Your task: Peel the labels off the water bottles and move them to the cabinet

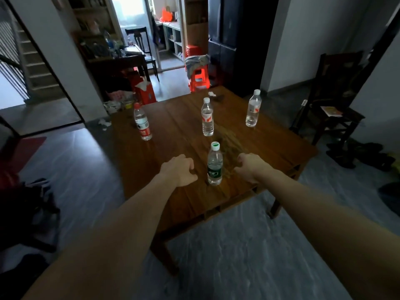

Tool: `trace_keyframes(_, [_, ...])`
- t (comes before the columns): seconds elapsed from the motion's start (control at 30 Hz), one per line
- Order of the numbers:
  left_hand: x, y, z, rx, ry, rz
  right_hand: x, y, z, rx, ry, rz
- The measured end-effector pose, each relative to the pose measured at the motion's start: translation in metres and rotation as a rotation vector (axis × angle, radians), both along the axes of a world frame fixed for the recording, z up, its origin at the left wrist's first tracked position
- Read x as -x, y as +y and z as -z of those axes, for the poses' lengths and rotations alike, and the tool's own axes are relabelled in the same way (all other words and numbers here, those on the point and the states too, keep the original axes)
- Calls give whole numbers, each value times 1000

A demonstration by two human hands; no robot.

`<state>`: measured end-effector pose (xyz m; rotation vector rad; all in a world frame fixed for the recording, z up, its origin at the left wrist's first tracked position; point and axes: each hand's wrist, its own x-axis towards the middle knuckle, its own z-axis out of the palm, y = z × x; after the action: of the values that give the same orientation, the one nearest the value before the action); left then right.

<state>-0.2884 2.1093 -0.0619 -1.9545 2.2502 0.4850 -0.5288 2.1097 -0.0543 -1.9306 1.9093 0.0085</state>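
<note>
Several water bottles stand upright on a dark wooden table (177, 135). Nearest to me is a bottle with a dark green label and a white cap (214, 164). My left hand (179, 169) hovers just left of it and my right hand (249, 167) just right of it, both with curled fingers, holding nothing and not touching the bottle. Farther back stand a red-labelled bottle with a red cap (142, 122) at the left, a white-and-red-labelled bottle (207, 118) in the middle, and another like it (253, 109) at the right.
Crumpled white paper (212, 94) lies at the table's far edge. A dark wooden chair (331, 100) stands to the right, red plastic stools (198, 76) and a red box (145, 92) beyond the table. Dark bags (32, 202) lie on the floor at left.
</note>
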Motion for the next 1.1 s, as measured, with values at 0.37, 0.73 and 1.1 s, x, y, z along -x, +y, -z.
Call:
trace_keyframes(0.37, [-4,-94,52,-200,-9,80,5,-92,46,-103,-62,-1])
trace_keyframes(0.73, [7,-165,93,-280,451,225,13,-134,85,-148,-144,112])
trace_keyframes(1.1, [27,-151,134,-305,802,266,1,-111,112,-127,-220,157])
